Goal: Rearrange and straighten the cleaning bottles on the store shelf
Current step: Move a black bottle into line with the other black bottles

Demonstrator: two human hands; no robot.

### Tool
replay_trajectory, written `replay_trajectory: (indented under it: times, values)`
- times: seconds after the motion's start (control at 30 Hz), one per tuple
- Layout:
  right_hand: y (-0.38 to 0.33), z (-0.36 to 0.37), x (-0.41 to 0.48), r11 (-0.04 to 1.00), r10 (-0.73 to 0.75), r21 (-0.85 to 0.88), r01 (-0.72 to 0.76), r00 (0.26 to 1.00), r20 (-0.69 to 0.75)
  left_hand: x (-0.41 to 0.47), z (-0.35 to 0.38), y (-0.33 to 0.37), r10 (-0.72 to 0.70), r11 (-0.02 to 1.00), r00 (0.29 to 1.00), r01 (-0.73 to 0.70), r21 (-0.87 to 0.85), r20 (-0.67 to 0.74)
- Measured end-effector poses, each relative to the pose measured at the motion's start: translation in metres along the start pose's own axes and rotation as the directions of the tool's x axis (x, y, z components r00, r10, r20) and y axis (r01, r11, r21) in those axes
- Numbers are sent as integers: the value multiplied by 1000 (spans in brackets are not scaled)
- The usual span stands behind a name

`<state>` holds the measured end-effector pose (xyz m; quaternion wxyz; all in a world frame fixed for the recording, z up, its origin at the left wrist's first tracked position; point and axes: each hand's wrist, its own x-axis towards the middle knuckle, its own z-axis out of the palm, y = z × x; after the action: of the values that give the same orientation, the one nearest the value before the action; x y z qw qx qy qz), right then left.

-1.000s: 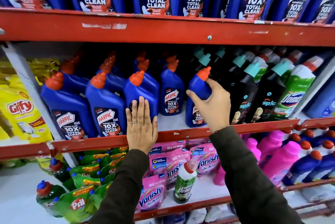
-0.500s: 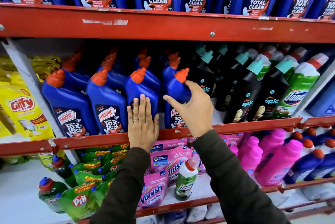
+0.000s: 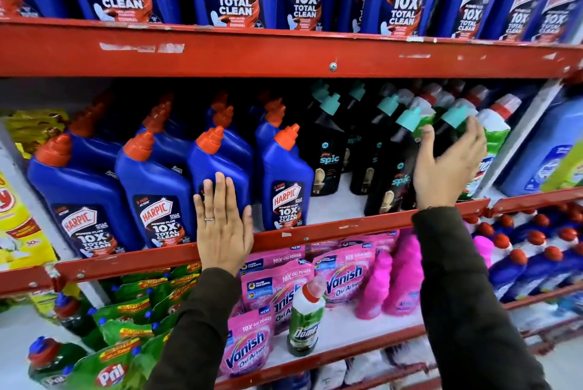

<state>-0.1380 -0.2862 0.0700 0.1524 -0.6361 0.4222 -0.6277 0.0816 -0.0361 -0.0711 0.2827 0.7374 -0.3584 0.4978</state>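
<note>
Left hand (image 3: pixel 222 225): flat and open, fingers together, palm against the front of the 3rd blue bottle (image 3: pixel 217 168) and lapping over the red rail (image 3: pixel 347 225). It grips nothing; the press looks meant to steady that bottle and keep the blue row flush with the edge.

Right hand (image 3: pixel 448 162): open, thumb and fingers spread apart, cupped around the black bottle (image 3: pixel 441 143) at the right end of the black group. Whether the palm touches it I cannot tell; nothing is clamped. The spread suits closing around the bottle's shoulder to turn or slide it.

Blue row: 4 front bottles stand upright behind the rail with orange caps up. The 4th (image 3: pixel 285 187) shows its label squarely and stands just beside the 3rd, so this part looks tidy.

Black group: teal-capped bottles stand at mixed angles. One (image 3: pixel 389 175) leans at the front edge, touching the rail; another (image 3: pixel 328 156) sits further back. Bare shelf shows between them, likely why the hand is there.

Green bottle (image 3: pixel 492 137): white-shouldered, just right of the reaching hand, against the upright.

Stage: my guess is blue finished, black next.

Risk: tall, narrow, crowded bottles; nudging 1 could tip its neighbours.
</note>
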Motion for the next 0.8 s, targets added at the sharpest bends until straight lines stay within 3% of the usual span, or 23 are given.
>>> replay_trajectory:
  times: [0.17,0.4,0.6,0.8]
  values:
    - [30,7,26,994,41,-109,-27,991,130,0,1,0,5,1000,1000,-5,-22,-12]
    - [42,7,40,998,41,-49,-31,979,199,0,0,1,8,1000,1000,-8,-21,-8]
    - [33,-13,29,999,20,43,-22,998,53,-1,1,-1,12,1000,1000,-12,-3,-17]
    - [-5,-57,16,998,-44,-45,42,998,-41,-1,1,0,10,1000,1000,-10,-22,-13]
